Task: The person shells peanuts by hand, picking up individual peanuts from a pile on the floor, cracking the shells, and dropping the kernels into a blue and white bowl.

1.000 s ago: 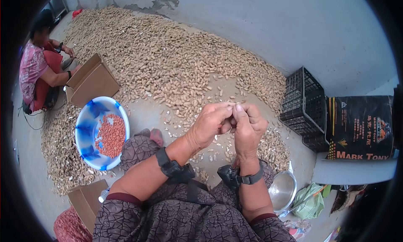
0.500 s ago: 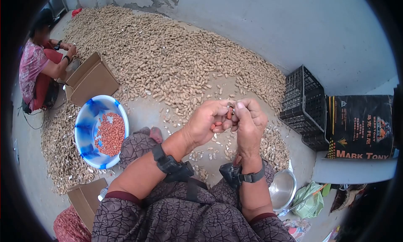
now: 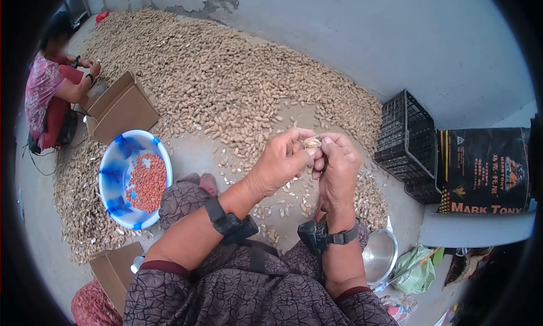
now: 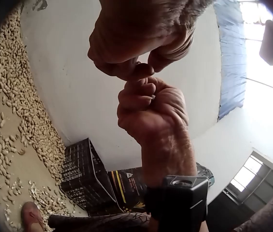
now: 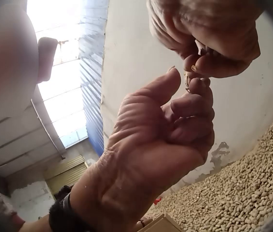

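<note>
Fingertip to fingertip, both hands meet over the floor in front of the lap. An opened peanut shell (image 3: 312, 142) is pinched between them, its pale inside showing in the head view. The left hand (image 3: 277, 161) grips it from the left with thumb and forefinger, its other fingers curled below. From the other side, the right hand (image 3: 340, 163) holds it with the thumb on top. In the right wrist view a bit of shell (image 5: 188, 81) shows at the left fingertips. A blue and white basin (image 3: 111, 179) with red peanut kernels (image 3: 148, 184) stands to the left.
A large heap of unshelled peanuts (image 3: 226, 83) spreads along the wall. Empty shells (image 3: 87, 196) lie at the left. Cardboard boxes (image 3: 125, 114), a black crate (image 3: 408, 139), a black bag (image 3: 483, 173) and a metal bowl (image 3: 380, 255) stand around. Another person (image 3: 48, 94) squats at far left.
The fingertips were closed together, then parted with red kernels showing at the left fingers. Now the opened shell shows between the hands and the kernels are mostly hidden. The other person's hands came together.
</note>
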The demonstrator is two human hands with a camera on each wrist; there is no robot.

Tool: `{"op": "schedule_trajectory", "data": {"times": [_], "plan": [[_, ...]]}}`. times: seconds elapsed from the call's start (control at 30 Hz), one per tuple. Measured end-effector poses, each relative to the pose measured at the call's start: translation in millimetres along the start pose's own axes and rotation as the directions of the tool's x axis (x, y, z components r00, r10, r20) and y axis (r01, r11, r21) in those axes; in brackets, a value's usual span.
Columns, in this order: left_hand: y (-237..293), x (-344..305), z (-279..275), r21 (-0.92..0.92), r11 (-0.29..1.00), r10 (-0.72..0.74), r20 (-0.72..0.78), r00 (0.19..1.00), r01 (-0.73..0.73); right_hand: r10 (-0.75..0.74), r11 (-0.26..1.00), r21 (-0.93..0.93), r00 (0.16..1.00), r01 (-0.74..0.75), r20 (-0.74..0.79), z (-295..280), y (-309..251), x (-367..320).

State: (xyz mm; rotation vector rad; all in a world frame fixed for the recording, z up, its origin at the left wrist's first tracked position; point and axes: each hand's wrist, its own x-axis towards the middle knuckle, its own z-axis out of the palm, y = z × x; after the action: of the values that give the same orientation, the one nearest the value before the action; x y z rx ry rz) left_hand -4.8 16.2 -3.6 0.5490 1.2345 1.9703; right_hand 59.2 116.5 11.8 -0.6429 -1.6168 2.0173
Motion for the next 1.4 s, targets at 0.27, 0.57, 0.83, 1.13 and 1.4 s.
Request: {"op": "schedule_trajectory", "data": {"times": [0.27, 0.57, 0.83, 1.13, 1.4], "plan": [[-8.8, 6.5, -9.0, 0.589, 0.782, 0.284, -0.045, 0.958, -0.205, 0.036, 0.998, -0.055, 0.999, -0.035, 0.013, -1.7, 0.7, 0.2], [-1.2, 2.7, -4.7, -0.199, 0.978, -0.089, -0.090, 0.992, 0.069, 0.133, 0.942, 0.259, 0.946, -0.213, 0.297, -11.4, -5.4, -2.8], [-1.0, 1.4, 0.2, -0.008, 0.992, 0.126, -0.112, 0.986, -0.127, 0.090, 0.995, -0.048, 0.979, -0.082, 0.183, -2.1, -4.6, -6.3], [-0.8, 1.2, -1.8, 0.485, 0.822, 0.353, -0.022, 0.935, -0.299, 0.186, 0.975, 0.064, 0.941, -0.212, 0.282, -11.3, -11.7, 2.6], [-9.9, 2.9, -1.9, 0.757, 0.512, 0.537, 0.088, 0.839, -0.407, 0.311, 0.895, 0.199, 0.877, -0.400, 0.366, -17.0, -7.0, 8.4]]}}
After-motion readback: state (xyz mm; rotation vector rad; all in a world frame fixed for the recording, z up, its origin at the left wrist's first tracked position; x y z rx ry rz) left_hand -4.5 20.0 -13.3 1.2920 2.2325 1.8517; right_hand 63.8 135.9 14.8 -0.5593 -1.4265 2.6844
